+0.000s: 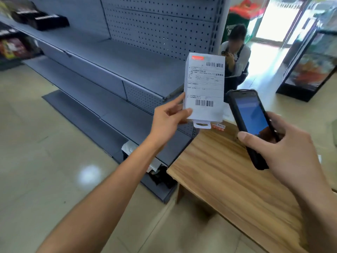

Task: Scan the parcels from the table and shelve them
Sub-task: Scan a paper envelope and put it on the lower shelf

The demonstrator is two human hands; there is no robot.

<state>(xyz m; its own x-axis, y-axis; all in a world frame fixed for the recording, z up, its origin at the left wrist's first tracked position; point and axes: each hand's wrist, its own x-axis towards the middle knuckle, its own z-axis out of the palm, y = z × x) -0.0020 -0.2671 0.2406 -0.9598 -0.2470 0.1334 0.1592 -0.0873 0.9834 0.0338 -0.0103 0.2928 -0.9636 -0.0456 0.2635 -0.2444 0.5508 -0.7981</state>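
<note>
parcel (204, 86) held upright for scanning
pinched by left hand (166, 118), label facing scanner (249, 123) gripped just right by right hand (284, 152).

The white parcel (204, 86) carries a shipping label (205, 83) with one barcode at its top right and another near its bottom edge. Its printed lines are too small and blurred to read, as is the orange-red strip at its top left. The handheld scanner (249, 125) shows a blue screen with no legible text.
</note>
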